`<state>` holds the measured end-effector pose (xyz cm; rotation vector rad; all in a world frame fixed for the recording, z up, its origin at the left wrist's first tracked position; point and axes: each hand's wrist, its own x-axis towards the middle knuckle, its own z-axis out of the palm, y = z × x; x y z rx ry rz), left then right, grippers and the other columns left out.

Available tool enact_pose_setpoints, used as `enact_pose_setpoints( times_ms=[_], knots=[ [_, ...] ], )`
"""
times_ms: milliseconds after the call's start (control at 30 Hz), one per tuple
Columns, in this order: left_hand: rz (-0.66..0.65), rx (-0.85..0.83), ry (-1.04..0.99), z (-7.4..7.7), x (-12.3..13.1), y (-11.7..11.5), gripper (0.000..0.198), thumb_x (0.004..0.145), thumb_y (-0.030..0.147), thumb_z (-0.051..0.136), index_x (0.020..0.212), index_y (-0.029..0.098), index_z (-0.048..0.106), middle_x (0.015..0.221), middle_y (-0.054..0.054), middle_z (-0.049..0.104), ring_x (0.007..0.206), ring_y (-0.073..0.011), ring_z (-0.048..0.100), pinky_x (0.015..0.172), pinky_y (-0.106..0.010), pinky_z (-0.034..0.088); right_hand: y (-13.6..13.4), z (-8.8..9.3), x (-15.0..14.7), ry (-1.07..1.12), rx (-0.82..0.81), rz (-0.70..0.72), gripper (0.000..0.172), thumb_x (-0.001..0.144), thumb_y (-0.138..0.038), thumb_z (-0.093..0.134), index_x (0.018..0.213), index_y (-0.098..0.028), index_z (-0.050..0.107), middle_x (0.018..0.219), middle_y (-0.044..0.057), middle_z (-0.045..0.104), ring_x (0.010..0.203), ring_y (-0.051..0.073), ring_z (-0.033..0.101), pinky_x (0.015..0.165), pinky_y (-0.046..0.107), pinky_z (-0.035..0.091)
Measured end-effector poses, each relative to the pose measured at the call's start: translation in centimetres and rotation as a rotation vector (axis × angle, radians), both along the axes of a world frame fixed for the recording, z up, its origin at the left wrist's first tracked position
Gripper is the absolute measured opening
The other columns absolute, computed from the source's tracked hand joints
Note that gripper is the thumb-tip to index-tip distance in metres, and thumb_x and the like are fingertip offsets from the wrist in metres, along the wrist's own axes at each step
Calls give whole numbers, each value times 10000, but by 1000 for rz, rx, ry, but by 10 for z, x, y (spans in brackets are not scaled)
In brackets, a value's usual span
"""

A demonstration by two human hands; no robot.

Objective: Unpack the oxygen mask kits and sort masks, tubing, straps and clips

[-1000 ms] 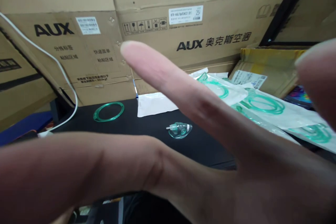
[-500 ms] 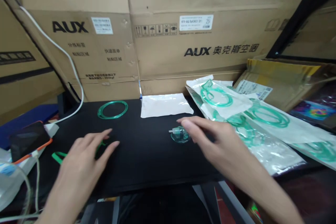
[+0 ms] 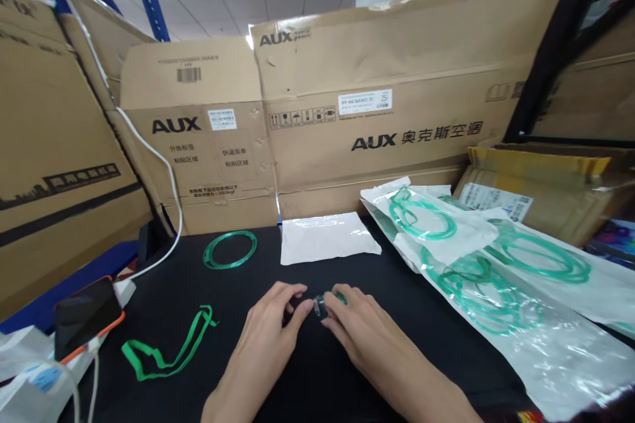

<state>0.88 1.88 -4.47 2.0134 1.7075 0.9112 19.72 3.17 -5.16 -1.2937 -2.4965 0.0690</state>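
Left hand [image 3: 270, 317] is shifted right from green strap [image 3: 166, 370] to beside mask [image 3: 321, 307]. Mask is clamped in fingers of right hand [image 3: 364, 324], near side of white packet [image 3: 327, 238]; left fingertips [image 3: 303, 308] are held apart, contact unclear.

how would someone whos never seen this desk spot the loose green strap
On the black tabletop, look between the phone and the left hand. The green strap lies there, bent and narrow. Unlike the coiled, see-through green tubing behind it, it is a flat, opaque ribbon.
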Motion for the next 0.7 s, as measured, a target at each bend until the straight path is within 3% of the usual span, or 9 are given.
enact_pose_setpoints(
  times_ms=[167,300,400,533,700],
  knots=[
    [8,-160,-168,-4,-7,2,312,978,450,508,967,241,740,887,-24,743,806,-214,662,779,-318,472,1,-11,1,249,-37,11,280,952,-201,635,1213,-237,538,1192,117,656,1070,304,658,884,452,552],
    [-88,-237,-434,-8,-12,8,441,952,572,516,913,195,740,880,-50,744,848,-219,657,803,-302,483,10,-3,-2,512,-142,53,382,905,-129,672,1229,-280,537,1170,33,668,1076,226,658,936,362,523],
    [-152,-200,-569,-10,-10,10,402,952,553,541,967,201,736,949,-43,734,951,-214,644,871,-283,475,16,7,-3,639,-194,58,398,874,-131,700,1230,-270,586,1200,24,671,1112,205,646,984,333,495],
    [-101,-143,-625,-11,-4,7,334,931,515,604,961,207,731,960,-36,724,952,-210,640,872,-271,481,17,16,0,706,-291,-19,316,912,-306,679,1223,-249,673,1235,46,675,1127,220,645,1012,348,488],
    [-45,-204,-613,-10,-1,4,381,921,543,609,963,189,745,836,-41,711,844,-212,652,815,-292,496,15,16,2,707,-373,-6,518,789,-306,794,1288,-239,674,1226,63,681,1120,246,654,986,350,517]
  ],
)
